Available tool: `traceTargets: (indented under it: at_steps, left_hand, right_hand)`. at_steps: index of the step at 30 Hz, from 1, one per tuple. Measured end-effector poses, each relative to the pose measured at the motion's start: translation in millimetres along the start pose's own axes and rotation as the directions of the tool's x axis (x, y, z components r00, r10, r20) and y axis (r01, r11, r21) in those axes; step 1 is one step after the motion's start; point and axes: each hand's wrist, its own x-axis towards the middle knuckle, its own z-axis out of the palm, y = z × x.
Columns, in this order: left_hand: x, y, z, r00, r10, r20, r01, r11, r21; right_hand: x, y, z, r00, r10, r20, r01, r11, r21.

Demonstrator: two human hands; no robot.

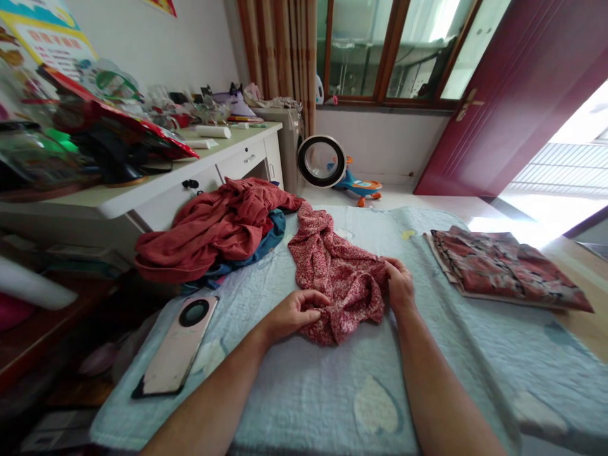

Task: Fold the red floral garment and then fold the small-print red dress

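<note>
Both hands on crumpled red floral garment [339,278], mid-bed on pale blue blanket [332,392]; left hand [297,311] pinching near edge, right hand [398,285] clamped on right side, hands set apart

Risk: cloth bunched, grip on wrong layer means twisted lie, crooked crease

Risk: phone [178,345] close to left forearm near blanket edge; elbow sweep likely knocks it off

Risk: red clothes pile [213,228] just beside garment top, fabric may snag, drag in

Folded patterned stack [503,266] well apart, safe

Writing: poster [47,38] above desk, characters too blurred to read; no brand legible on phone
</note>
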Motion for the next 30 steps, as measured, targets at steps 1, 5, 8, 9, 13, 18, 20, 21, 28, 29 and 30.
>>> traceTargets:
  at_steps: [1,5,8,9,13,18,20,21,28,29,30]
  left_hand:
    - [1.7,-0.6,-0.8,0.997,0.049,-0.067,-0.046,0.997,0.056]
    - [7.6,-3.5,-4.1,0.921,0.294,-0.256,-0.168,0.892,0.419]
    - [9.4,-4.5,-4.5,0.845,0.462,-0.271,-0.174,0.715,0.677]
    - [9.8,-4.9,-3.9,0.82,0.502,-0.275,-0.154,0.656,0.739]
    - [13.2,-9.6,-0.1,0.802,0.543,-0.249,-0.069,0.498,0.864]
    - [25.7,-11.2,-0.1,0.856,0.504,-0.115,-0.104,0.386,0.917]
    - [33.5,-4.1,-3.2,0.875,0.482,-0.053,-0.128,0.335,0.933]
    - [37.8,0.9,-5.4,0.886,0.463,-0.023,-0.139,0.313,0.94]
    - [71.0,29.4,-21.0,0.956,0.23,0.18,-0.238,0.257,0.937]
    - [74.6,30.3,-21.7,0.96,0.197,0.199,-0.247,0.266,0.932]
    - [77.5,30.6,-21.7,0.964,0.17,0.206,-0.247,0.272,0.93]
  right_hand:
    - [-1.1,-2.3,1.7,0.999,0.003,0.043,-0.002,1.0,-0.026]
    - [-8.8,-10.1,12.1,0.981,-0.088,0.171,0.128,0.962,-0.24]
    - [-16.3,-11.6,20.2,0.952,-0.134,0.274,0.223,0.919,-0.324]
    - [-18.6,-11.7,22.4,0.94,-0.138,0.312,0.243,0.913,-0.327]
    - [-26.6,-14.7,29.5,0.879,-0.123,0.46,0.262,0.932,-0.252]
    - [-36.8,-23.9,37.9,0.767,-0.087,0.635,0.218,0.967,-0.131]
    - [-39.8,-26.7,39.5,0.713,-0.061,0.699,0.179,0.979,-0.097]
    - [-40.8,-27.9,39.5,0.692,-0.049,0.721,0.152,0.985,-0.079]
    - [-42.6,-44.0,27.6,0.618,0.064,0.783,-0.09,0.996,-0.011]
    - [-42.3,-46.7,25.6,0.622,0.06,0.781,-0.108,0.994,0.01]
    - [-41.7,-48.7,23.7,0.63,0.051,0.775,-0.126,0.991,0.038]
